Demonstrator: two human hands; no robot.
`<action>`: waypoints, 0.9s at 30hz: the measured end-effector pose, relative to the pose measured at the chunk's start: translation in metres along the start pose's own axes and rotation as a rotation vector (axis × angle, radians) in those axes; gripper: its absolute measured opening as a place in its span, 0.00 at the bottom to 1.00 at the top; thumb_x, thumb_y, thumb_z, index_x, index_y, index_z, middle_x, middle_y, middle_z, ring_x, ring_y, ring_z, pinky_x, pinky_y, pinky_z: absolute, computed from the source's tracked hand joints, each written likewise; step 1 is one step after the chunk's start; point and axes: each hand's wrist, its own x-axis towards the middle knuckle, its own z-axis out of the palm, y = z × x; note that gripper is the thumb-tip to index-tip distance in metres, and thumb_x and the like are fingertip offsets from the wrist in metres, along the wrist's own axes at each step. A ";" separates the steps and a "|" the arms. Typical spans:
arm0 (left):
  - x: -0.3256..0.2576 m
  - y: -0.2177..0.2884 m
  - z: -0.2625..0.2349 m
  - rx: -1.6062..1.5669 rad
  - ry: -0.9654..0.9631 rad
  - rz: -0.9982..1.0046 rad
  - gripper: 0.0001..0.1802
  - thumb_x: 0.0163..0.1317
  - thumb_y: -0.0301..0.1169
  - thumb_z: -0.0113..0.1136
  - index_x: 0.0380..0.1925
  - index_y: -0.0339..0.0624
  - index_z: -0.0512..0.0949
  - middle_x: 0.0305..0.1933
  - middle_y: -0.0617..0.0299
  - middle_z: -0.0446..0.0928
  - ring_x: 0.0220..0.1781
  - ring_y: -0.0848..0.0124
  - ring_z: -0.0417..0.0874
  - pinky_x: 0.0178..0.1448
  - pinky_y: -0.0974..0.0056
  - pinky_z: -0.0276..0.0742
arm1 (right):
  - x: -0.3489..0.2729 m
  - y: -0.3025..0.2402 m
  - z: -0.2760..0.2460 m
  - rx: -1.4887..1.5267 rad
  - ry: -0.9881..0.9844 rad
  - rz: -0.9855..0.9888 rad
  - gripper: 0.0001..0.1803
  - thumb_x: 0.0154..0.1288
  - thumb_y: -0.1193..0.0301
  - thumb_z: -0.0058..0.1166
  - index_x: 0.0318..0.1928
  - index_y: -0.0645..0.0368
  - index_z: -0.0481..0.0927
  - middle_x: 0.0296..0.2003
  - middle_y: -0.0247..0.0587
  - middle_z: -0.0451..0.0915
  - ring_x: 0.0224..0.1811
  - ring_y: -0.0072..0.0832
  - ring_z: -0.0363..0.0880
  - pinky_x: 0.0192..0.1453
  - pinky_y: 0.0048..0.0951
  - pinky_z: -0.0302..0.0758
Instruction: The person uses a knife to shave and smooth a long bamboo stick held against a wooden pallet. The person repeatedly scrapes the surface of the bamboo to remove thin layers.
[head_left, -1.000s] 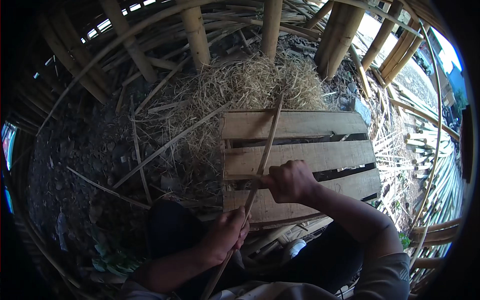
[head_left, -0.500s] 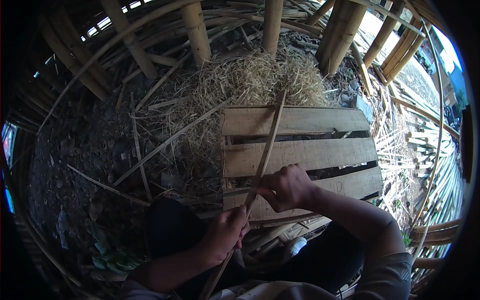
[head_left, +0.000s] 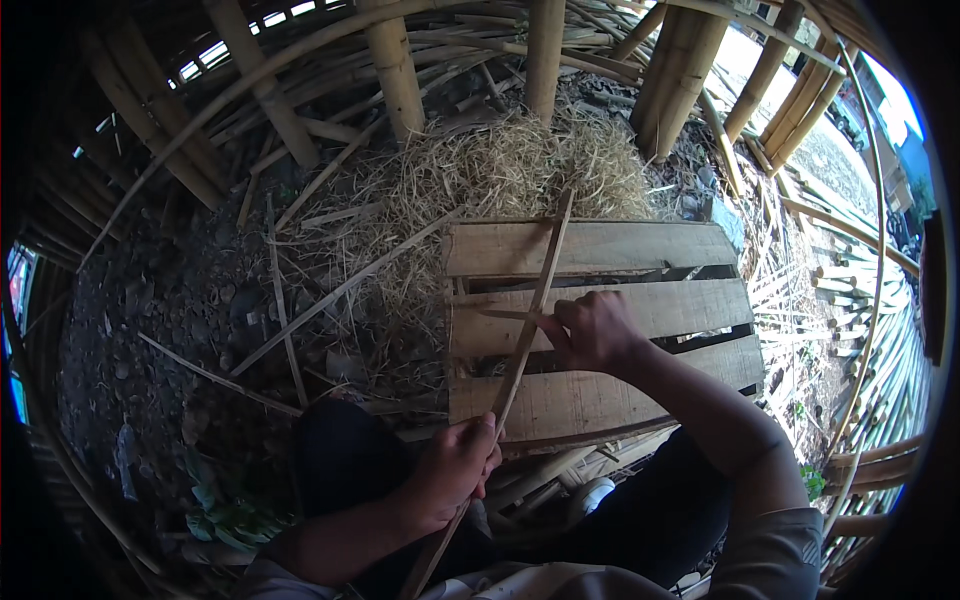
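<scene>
A long thin bamboo strip (head_left: 535,300) runs from my lap up across a wooden pallet (head_left: 640,250). My left hand (head_left: 455,470) is closed around the strip's lower part, near my knee. My right hand (head_left: 592,328) is higher up, over the pallet's middle plank, gripping a knife whose blade (head_left: 505,315) points left and meets the strip. The handle is hidden inside my fist.
A heap of dry bamboo shavings (head_left: 500,175) lies behind the pallet. Thick bamboo poles (head_left: 395,65) stand at the back and right. Loose bamboo slats (head_left: 340,290) lie on the dark dirt to the left. Stacked bamboo strips (head_left: 860,330) fill the right side.
My right hand with the knife has shifted slightly along the strip. The left hand keeps its hold, and the strip has moved little.
</scene>
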 end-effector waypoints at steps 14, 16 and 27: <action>0.001 -0.005 -0.003 0.012 -0.001 -0.010 0.22 0.79 0.50 0.40 0.41 0.42 0.73 0.21 0.72 0.66 0.13 0.84 0.63 0.18 0.75 0.62 | -0.002 -0.010 -0.002 0.015 -0.059 -0.098 0.22 0.68 0.57 0.58 0.19 0.54 0.75 0.10 0.40 0.71 0.11 0.42 0.74 0.17 0.41 0.67; 0.000 -0.007 -0.003 0.022 0.002 0.007 0.23 0.79 0.50 0.40 0.40 0.43 0.73 0.21 0.72 0.66 0.13 0.84 0.62 0.18 0.75 0.63 | 0.000 -0.013 -0.009 0.075 -0.260 -0.075 0.23 0.68 0.57 0.58 0.18 0.54 0.73 0.10 0.39 0.70 0.11 0.40 0.73 0.17 0.40 0.67; 0.001 -0.007 -0.003 -0.005 -0.024 0.021 0.23 0.80 0.50 0.39 0.40 0.42 0.73 0.20 0.71 0.65 0.13 0.84 0.61 0.18 0.76 0.62 | 0.000 0.010 -0.007 0.090 -0.215 -0.126 0.23 0.66 0.60 0.63 0.15 0.54 0.74 0.10 0.35 0.67 0.12 0.35 0.70 0.17 0.40 0.67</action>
